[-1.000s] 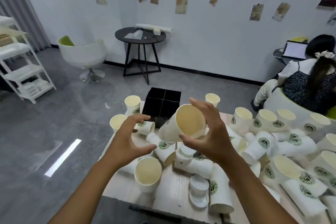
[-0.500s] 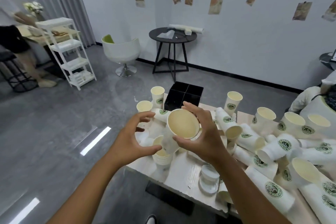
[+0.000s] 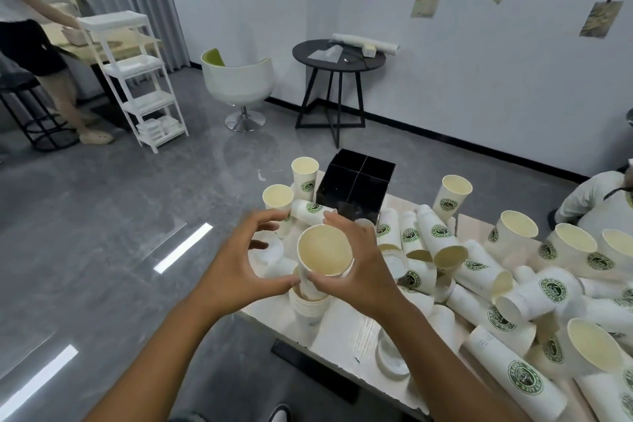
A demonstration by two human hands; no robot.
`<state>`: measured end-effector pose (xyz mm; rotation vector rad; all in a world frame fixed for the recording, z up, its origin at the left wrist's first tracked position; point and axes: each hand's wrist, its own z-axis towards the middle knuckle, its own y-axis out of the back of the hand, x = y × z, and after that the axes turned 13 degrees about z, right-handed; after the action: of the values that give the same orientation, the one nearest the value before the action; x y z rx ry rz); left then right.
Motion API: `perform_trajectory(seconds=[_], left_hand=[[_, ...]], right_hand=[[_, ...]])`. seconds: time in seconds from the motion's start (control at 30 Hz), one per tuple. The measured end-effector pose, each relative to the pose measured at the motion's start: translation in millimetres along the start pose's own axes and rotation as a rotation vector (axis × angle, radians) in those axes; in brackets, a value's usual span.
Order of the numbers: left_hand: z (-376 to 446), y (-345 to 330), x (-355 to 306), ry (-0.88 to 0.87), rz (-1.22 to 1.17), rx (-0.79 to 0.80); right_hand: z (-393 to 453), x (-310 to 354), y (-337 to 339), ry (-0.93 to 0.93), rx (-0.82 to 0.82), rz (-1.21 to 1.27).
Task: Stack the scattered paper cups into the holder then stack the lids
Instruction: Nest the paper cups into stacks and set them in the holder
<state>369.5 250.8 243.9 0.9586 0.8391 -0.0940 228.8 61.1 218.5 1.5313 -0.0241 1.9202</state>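
I see my right hand (image 3: 356, 271) curled round a paper cup (image 3: 324, 255), its mouth tipped toward me, its base entering a stack of nested cups (image 3: 308, 307) near the table's (image 3: 346, 339) front-left edge. My left hand (image 3: 246, 264) hovers just left of that cup, fingers spread and curved, thumb touching the cup's wall. The black holder (image 3: 354, 190) stands behind the stack. Loose cups lie right of the holder; flat lids (image 3: 390, 356) sit right of the stack.
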Motion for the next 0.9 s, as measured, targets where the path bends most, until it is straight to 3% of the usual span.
perform_trajectory(seconds=[0.23,0.63,0.9], left_hand=[[23.4,-16.7,22.8,0.004,-0.034,0.064],[110.1,-81.5,36.4,-0.353,0.026,0.313],[156.6,-132.3,25.1,-0.602,0.145,0.459]], right_hand=[[-7.7,-37.3,-18.3,-0.08,0.063,-0.037],[-17.2,-65.0,27.8,-0.057,-0.231,-0.422],[-68.3,-85.2,71.5,-0.256,-0.473,-0.549]])
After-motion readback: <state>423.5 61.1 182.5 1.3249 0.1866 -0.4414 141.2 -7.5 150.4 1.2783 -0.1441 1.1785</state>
